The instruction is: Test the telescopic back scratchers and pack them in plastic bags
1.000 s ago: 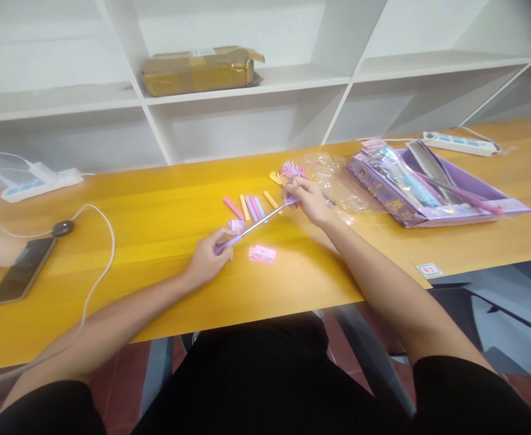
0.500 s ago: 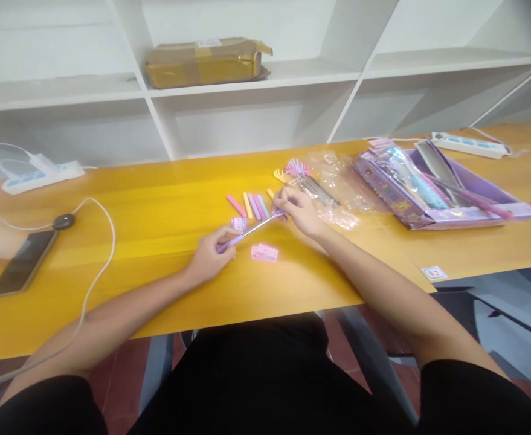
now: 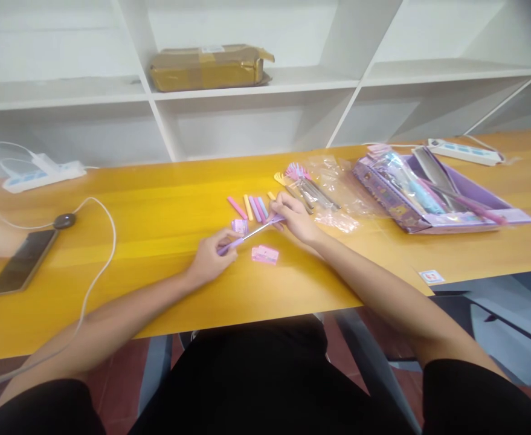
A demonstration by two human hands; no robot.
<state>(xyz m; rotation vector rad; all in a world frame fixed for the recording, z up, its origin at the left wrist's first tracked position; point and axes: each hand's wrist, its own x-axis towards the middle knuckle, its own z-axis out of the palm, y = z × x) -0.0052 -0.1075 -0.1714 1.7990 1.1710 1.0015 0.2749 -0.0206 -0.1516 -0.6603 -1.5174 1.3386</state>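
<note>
Between my hands a thin silver rod with purple ends [image 3: 257,231] slants up to the right. My left hand [image 3: 213,255] is closed round its lower purple end. The fingers of my right hand [image 3: 293,217] pinch the upper purple end. Behind the rod lie several pink, yellow, purple and blue tubes [image 3: 255,208] and a small purple card [image 3: 240,226]. Pink cards [image 3: 265,254] lie in front of it. Metal rods [image 3: 317,192] and pink and yellow claw-shaped heads [image 3: 296,171] rest beyond my right hand.
A purple box [image 3: 410,211] with packaged items stands at the right, beside clear plastic wrapping [image 3: 337,181]. A phone [image 3: 22,261], a cable and a power strip [image 3: 45,175] are at the left. White shelves behind hold a taped parcel [image 3: 208,67].
My right hand has shifted slightly down and left along with the rod's upper end. My left hand keeps its hold with little movement. The camera view has shifted slightly.
</note>
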